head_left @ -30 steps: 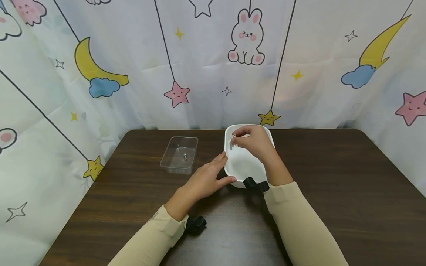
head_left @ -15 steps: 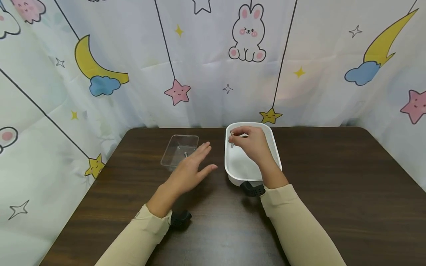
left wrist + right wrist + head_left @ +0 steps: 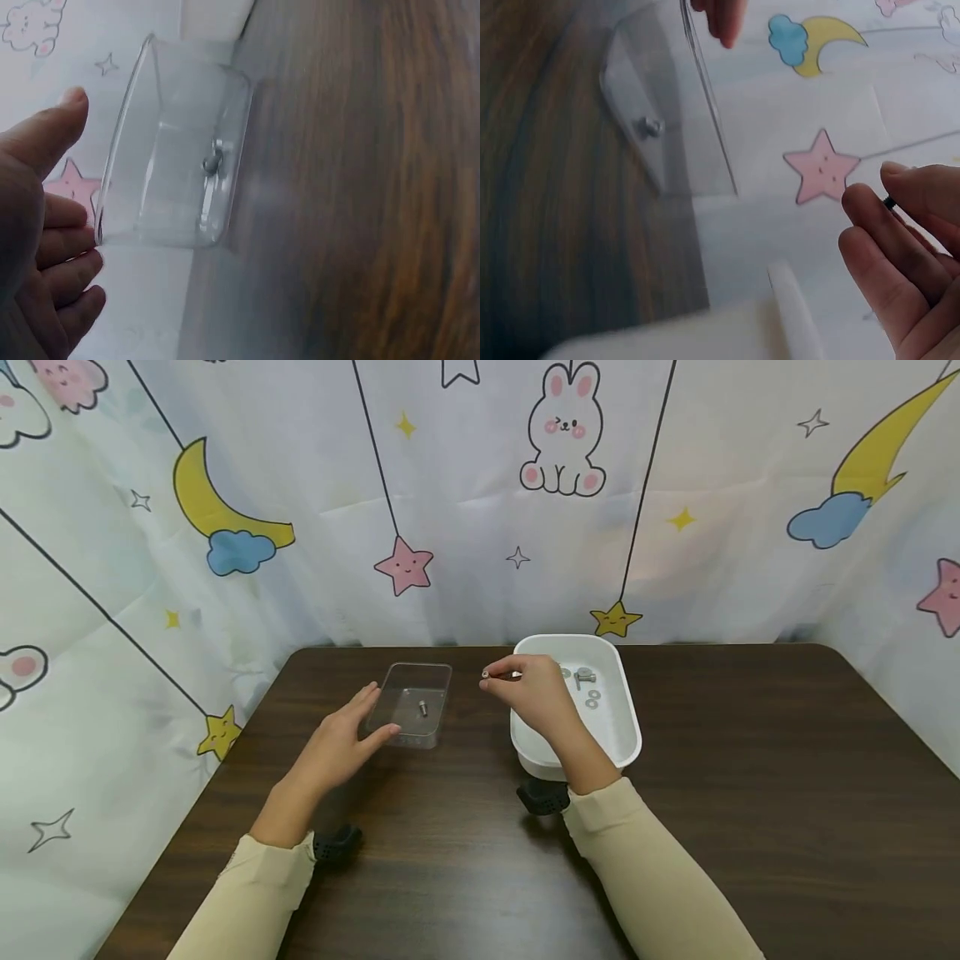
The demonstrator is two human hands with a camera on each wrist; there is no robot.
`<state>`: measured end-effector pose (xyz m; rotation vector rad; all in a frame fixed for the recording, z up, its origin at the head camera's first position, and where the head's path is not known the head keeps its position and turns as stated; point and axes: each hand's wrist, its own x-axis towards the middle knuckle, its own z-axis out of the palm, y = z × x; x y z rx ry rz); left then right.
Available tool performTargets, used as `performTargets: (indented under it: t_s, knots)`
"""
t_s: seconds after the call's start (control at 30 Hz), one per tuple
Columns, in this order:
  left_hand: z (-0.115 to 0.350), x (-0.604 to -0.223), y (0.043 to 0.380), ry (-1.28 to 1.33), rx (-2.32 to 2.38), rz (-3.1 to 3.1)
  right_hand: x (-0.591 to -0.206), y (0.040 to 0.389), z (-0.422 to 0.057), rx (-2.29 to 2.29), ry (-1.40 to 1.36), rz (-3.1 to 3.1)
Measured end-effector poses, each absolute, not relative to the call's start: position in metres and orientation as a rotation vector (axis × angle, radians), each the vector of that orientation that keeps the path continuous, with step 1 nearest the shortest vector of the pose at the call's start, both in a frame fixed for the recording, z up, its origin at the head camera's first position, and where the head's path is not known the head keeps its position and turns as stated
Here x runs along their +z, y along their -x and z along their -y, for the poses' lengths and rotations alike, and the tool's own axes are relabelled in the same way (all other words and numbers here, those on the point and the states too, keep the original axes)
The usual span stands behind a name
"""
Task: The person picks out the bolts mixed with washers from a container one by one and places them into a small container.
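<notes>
As the right hand (image 3: 538, 693) pinches a small metal part (image 3: 485, 674) between thumb and fingers, that part appears just beyond the left rim of the white container (image 3: 617, 722), on the side facing the clear box (image 3: 416, 679). It is too small and too covered for its type to be told; only a dark end shows in the right wrist view. The left hand (image 3: 337, 739) has its fingers extended and released, grasping nothing, at the left side of the clear box; its thumb overlaps the near left corner in the head view, though whether it touches cannot be told. On the floor of the clear box lies one short metal piece (image 3: 423, 708). Within the white container lie loose fasteners, among them a bolt (image 3: 586, 677) and flat washers (image 3: 594, 694), in its far half. Both vessels stand apart on a dark wood-grain tabletop (image 3: 750, 760). Each wrist bears a black device (image 3: 543, 796) beside a beige sleeve (image 3: 660, 860). Behind hangs a pale curtain (image 3: 457, 468) printed with moons, stars and a rabbit.
</notes>
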<state>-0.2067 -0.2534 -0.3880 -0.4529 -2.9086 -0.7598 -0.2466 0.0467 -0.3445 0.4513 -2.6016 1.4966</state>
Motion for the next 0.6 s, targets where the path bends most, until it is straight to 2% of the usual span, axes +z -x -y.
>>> performTargets:
  t_s: [0.23, 0.6]
  knots:
    - [0.259, -0.393, 0.21, 0.45, -0.811, 2.952, -0.344, 0.236, -0.016, 1.391, -0.653, 2.601]
    - [0.262, -0.398, 0.213, 0.43, -0.817, 2.927, -0.363, 0.231, 0.026, 1.158, -0.966, 2.641]
